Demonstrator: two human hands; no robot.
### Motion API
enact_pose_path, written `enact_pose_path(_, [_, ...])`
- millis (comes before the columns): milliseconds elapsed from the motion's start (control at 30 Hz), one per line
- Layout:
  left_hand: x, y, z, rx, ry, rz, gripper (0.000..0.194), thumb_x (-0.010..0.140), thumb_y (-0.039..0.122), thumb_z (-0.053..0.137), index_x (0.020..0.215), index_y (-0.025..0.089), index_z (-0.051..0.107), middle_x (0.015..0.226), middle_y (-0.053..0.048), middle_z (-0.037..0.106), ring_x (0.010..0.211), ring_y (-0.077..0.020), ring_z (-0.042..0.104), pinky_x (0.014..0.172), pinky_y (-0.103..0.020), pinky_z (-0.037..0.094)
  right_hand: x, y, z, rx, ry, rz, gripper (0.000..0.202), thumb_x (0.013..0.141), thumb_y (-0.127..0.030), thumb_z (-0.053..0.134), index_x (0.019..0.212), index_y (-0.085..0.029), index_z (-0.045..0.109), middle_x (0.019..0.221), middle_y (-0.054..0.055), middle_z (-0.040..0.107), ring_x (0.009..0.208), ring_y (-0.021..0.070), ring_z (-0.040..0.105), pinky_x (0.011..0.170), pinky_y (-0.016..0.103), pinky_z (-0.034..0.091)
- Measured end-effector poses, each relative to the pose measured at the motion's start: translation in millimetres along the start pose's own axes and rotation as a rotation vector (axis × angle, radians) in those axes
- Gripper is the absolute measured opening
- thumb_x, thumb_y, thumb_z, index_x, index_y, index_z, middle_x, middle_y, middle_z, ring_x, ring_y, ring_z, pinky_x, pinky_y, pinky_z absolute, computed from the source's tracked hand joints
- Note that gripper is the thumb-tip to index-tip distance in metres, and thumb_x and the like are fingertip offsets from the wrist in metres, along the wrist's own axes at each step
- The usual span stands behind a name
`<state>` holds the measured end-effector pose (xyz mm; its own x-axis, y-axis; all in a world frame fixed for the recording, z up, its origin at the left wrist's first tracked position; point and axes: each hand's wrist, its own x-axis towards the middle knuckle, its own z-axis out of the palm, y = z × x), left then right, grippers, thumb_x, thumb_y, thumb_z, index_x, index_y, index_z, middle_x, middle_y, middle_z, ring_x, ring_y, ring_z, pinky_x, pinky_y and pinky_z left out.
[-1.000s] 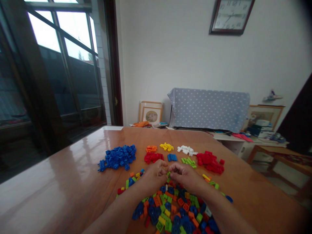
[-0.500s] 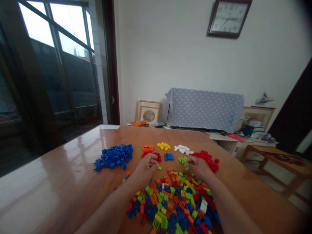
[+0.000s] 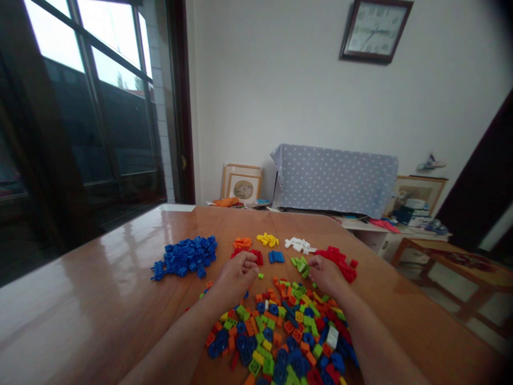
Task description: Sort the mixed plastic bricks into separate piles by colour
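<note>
My left hand hovers at the small red bricks, partly covering them. Its fingers are curled with the tips together, and whatever they pinch is hidden. A single lime-green brick lies just off its fingertips. My right hand is at the small pile of lime-green bricks, fingers closed at the pile's right edge; a brick between them cannot be made out. Between the hands lies a row of blue bricks. Closer to me spreads a large heap of mixed bricks.
A blue brick pile sits on the left of the wooden table. Orange bricks, yellow bricks and white bricks lie farther back. A red pile is beyond my right hand.
The whole view has shifted slightly. Both hands stay in nearly the same places, with fingers still curled, and the brick piles look the same.
</note>
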<state>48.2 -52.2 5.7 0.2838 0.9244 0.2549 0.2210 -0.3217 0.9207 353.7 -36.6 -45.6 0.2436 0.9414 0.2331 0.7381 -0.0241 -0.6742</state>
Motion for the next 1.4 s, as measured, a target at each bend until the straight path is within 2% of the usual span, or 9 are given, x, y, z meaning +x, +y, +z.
enact_pose_path(267, [0,2,0.3,-0.007,0.014,0.015,0.024,0.079,0.031,0.059,0.096,0.015,0.062,0.09,-0.007,0.065,0.085,-0.0176,0.061,0.075,-0.027,0.049,1,-8,3,0.138,-0.016,-0.032,0.016,0.071,-0.021,0.053,0.081,-0.019,0.065,0.069,0.0,0.069,0.065,0.016,0.062,0.059,0.024,0.043])
enact_pose_path(433, [1,0,1.7,0.046,0.007,0.04,0.022,0.081,0.031,0.057,0.094,0.014,0.063,0.088,-0.006,0.065,0.084,-0.0179,0.061,0.075,-0.028,0.049,-1,-18,-2,0.261,0.001,-0.024,0.017,0.076,-0.03,0.057,0.086,-0.02,0.066,0.073,0.001,0.07,0.068,0.0173,0.064,0.06,0.026,0.049])
enact_pose_path(633, [1,0,1.4,0.082,-0.03,0.082,0.019,0.083,0.032,0.055,0.092,0.016,0.063,0.086,-0.004,0.066,0.082,-0.0176,0.062,0.072,-0.027,0.047,-13,-51,-27,0.76,0.13,-0.008,0.026,0.077,-0.038,0.067,0.094,-0.019,0.065,0.083,0.002,0.071,0.076,0.0162,0.068,0.069,0.028,0.055])
enact_pose_path(800, [-1,2,-1.7,0.132,-0.077,0.125,0.018,0.086,0.031,0.054,0.091,0.017,0.063,0.085,-0.003,0.066,0.081,-0.0168,0.061,0.07,-0.026,0.045,-20,-78,-51,1.067,0.293,-0.04,0.028,0.075,-0.037,0.072,0.095,-0.019,0.065,0.076,0.001,0.07,0.063,0.0116,0.065,0.059,0.022,0.052])
enact_pose_path(933, [-2,2,-3.7,0.143,-0.089,0.147,0.018,0.086,0.032,0.053,0.091,0.018,0.064,0.085,-0.002,0.066,0.079,-0.0162,0.061,0.068,-0.025,0.043,-21,-86,-70,1.224,0.374,-0.026,0.025,0.075,-0.036,0.071,0.091,-0.018,0.065,0.069,-0.001,0.067,0.056,0.0086,0.06,0.052,0.018,0.047])
enact_pose_path(1033, [-2,1,-5.9,0.148,-0.076,0.157,0.019,0.086,0.033,0.054,0.091,0.018,0.064,0.085,-0.002,0.067,0.078,-0.016,0.06,0.067,-0.024,0.043,-26,-85,-79,1.14,0.397,0.003,0.024,0.074,-0.036,0.071,0.088,-0.017,0.066,0.065,-0.002,0.065,0.051,0.0077,0.055,0.047,0.017,0.043])
enact_pose_path(1100, [-1,1,-7.8,0.146,-0.068,0.158,0.019,0.086,0.032,0.053,0.092,0.018,0.064,0.084,-0.002,0.066,0.077,-0.0158,0.06,0.065,-0.024,0.043,-32,-86,-80,0.989,0.338,0.032,0.026,0.074,-0.039,0.071,0.089,-0.017,0.066,0.066,-0.001,0.066,0.051,0.0084,0.056,0.047,0.018,0.042])
enact_pose_path(1233, [1,0,-13.3,0.167,-0.033,0.156,0.021,0.085,0.033,0.053,0.089,0.017,0.066,0.077,-0.001,0.065,0.071,-0.0156,0.059,0.062,-0.023,0.041,-52,-100,-74,0.576,0.01,0.01,0.037,0.082,-0.051,0.061,0.093,-0.016,0.069,0.08,0.004,0.071,0.067,0.0142,0.064,0.057,0.022,0.048])
enact_pose_path(1400, [5,-1,-25.8,0.125,0.042,0.149,0.023,0.083,0.036,0.054,0.087,0.016,0.067,0.075,-0.001,0.065,0.071,-0.0161,0.059,0.062,-0.023,0.042,-90,-119,-63,0.153,-0.286,-0.297,0.048,0.091,-0.056,0.047,0.113,-0.021,0.07,0.113,0.008,0.071,0.107,0.0258,0.063,0.092,0.039,0.049])
